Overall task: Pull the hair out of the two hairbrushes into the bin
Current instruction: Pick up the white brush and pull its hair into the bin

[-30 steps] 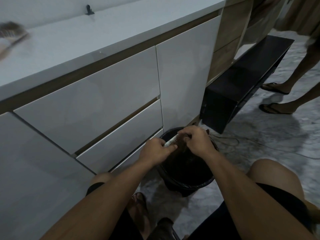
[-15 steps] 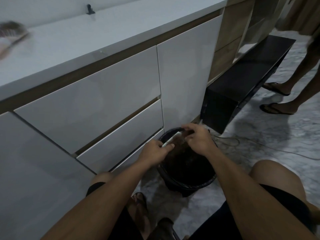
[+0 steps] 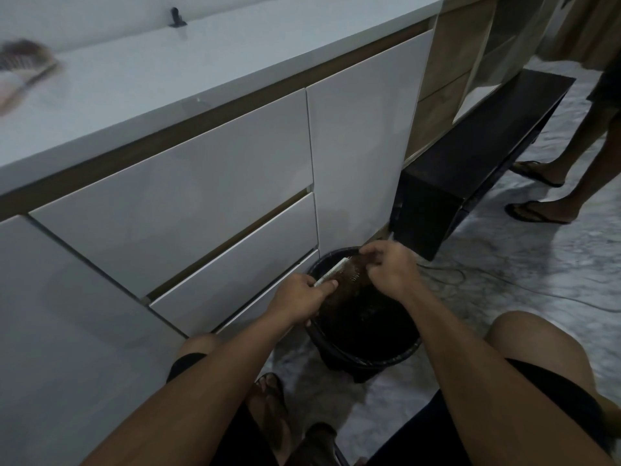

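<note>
A black bin [image 3: 398,355] stands on the floor against the white cabinet. Over its far rim I hold a white hairbrush [image 3: 333,272] matted with brown hair [image 3: 349,279]. My left hand [image 3: 300,297] grips the brush by its handle end. My right hand [image 3: 391,267] pinches the hair at the brush's far end, fingers closed on the strands. A second hairbrush [image 3: 25,67], blurred and full of dark hair, lies on the white countertop [image 3: 201,62] at the far left.
White drawer fronts [image 3: 188,196] face me on the left. A low black bench [image 3: 470,163] sits right of the bin. Another person's legs in flip-flops [image 3: 537,210] stand at the far right. A cable [image 3: 504,284] trails over the marble floor. My knees flank the bin.
Both hands have shifted slightly up and away over the bin. My right hand has slid from the middle of the brush to its far end, dragging at the hair.
</note>
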`<state>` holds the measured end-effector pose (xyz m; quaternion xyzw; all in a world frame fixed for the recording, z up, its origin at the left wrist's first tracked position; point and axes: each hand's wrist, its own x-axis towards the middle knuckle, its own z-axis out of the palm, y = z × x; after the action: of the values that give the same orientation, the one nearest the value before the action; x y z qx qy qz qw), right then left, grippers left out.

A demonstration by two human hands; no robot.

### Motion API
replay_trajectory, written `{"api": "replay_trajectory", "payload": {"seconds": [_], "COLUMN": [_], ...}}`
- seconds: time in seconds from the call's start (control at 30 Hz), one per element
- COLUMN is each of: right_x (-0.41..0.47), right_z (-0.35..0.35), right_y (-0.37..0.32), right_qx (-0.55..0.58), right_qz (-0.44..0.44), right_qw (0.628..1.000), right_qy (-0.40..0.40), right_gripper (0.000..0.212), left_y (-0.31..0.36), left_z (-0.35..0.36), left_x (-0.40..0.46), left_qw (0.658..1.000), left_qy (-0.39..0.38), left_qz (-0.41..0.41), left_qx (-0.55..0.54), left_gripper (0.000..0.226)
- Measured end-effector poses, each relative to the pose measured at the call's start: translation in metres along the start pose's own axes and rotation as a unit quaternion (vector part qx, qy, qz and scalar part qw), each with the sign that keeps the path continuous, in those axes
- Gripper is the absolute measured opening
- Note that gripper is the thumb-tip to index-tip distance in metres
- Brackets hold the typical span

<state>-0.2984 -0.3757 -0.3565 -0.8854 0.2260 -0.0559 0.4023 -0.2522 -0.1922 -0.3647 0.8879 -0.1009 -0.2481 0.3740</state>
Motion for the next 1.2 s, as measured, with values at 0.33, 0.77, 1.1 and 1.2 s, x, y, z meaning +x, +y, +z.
{"api": "replay_trajectory", "payload": {"seconds": [0.33,0.77,1.1,1.2], "right_x": [-0.004,-0.003,-0.006,-0.005], "right_z": [0.003,0.004,0.001,-0.002], "right_y": [-0.001,0.003,-0.006,-0.007], "right_qx": [-0.025,0.034,0.005,-0.012], "right_qz": [-0.070,-0.049,-0.082,-0.037], "right_qw": [0.996,0.998,0.996,0.996], "right_qy": [0.046,-0.030,0.045,0.079], "right_gripper": [0.009,0.060,0.014,0.011], "left_y": [0.003,0.004,0.011,0.008], "left_z": [0.002,0.001,-0.002,-0.003], "left_x": [0.001,0.004,-0.007,-0.005], "left_qw": [1.000,1.000,0.997,0.998], "left_qy": [-0.010,-0.005,-0.031,-0.025], "left_qz": [-0.007,-0.018,-0.030,-0.029], "left_qx": [-0.010,-0.026,-0.066,-0.049], "left_gripper": [0.051,0.053,0.056,0.051]}}
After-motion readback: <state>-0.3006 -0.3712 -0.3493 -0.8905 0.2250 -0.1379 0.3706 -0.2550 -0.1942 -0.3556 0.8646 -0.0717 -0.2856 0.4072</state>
